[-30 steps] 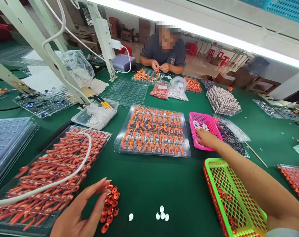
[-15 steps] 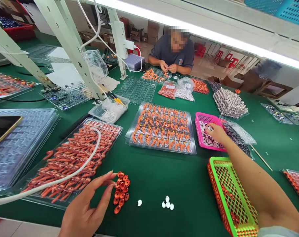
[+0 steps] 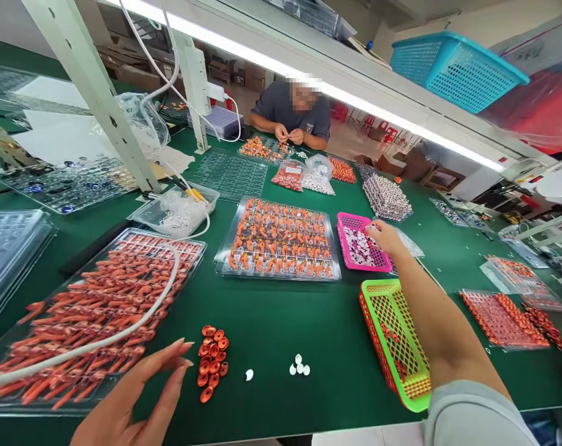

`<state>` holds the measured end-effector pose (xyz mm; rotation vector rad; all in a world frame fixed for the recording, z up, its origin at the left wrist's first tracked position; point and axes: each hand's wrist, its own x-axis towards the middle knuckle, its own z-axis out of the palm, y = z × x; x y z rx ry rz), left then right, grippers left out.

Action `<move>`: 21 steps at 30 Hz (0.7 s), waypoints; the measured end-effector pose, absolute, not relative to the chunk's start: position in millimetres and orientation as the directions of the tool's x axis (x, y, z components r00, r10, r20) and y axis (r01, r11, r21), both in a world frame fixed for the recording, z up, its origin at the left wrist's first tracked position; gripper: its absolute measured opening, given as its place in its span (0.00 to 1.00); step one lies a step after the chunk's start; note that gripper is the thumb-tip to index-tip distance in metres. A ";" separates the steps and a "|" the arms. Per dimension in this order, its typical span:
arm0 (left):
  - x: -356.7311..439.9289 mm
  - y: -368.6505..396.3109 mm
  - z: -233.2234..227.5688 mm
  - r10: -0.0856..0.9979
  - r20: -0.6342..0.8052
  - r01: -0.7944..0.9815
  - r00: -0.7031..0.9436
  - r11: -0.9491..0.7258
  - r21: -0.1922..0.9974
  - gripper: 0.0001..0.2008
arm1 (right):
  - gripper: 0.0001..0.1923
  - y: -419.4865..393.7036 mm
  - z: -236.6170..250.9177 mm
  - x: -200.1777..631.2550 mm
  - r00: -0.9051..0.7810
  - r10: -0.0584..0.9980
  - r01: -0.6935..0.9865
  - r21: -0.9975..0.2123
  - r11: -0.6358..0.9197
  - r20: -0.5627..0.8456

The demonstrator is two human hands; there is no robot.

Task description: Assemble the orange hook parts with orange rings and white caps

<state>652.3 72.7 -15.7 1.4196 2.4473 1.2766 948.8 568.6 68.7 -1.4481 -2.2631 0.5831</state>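
The right hand [image 3: 385, 237] reaches out at about one o'clock over the far rim of the pink basket [image 3: 350, 222], which holds small white pieces; its fingers are curled downward and bunched together at the basket's right edge, but whether they pinch a piece cannot be told, since the fingertips are hidden behind the knuckles. The forearm runs back toward five o'clock, crossing above the green basket [image 3: 378, 294], whose red mesh floor carries a few orange rings. The left hand [image 3: 132, 402] lies low at seven o'clock, palm turned inward, its fingers [image 3: 169, 353] long, straight and slightly spread, holding nothing; the fingertips stop just beside the cluster of orange rings [image 3: 211, 359] on the green table [image 3: 281, 322], close but apart from it as far as can be seen. Just to the right of the rings, toward six o'clock, a single white cap [image 3: 249, 375] lies alone, and a small group of white caps [image 3: 299, 367] sits near it. At nine o'clock a clear tray of orange parts [image 3: 77, 334] is crossed by a white cable [image 3: 123, 331]. At twelve o'clock, ahead of both hands, stands another clear tray of assembled orange pieces [image 3: 281, 238]. Across the table a person in a dark shirt [image 3: 281, 105] works with both hands together.
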 end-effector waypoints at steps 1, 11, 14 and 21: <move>652.7 72.8 -13.8 0.761 0.345 0.726 -0.550 0.230 0.649 0.18 | 0.12 559.6 76.7 945.7 -0.392 0.915 0.746 -0.549 0.377 0.096; 703.3 86.5 -2.5 0.874 0.484 0.712 -0.040 -0.315 0.627 0.13 | 0.10 424.2 117.2 913.3 -0.522 0.853 0.652 -0.637 0.411 0.017; 720.5 89.2 -10.8 0.865 0.501 0.659 0.030 -0.394 0.641 0.13 | 0.08 375.4 101.0 908.8 -0.579 0.815 0.635 -0.634 0.441 -0.012; 733.4 92.4 -27.2 0.852 0.521 0.622 0.041 -0.430 0.654 0.12 | 0.05 286.3 34.4 905.7 -0.693 0.720 0.600 -0.540 0.590 0.017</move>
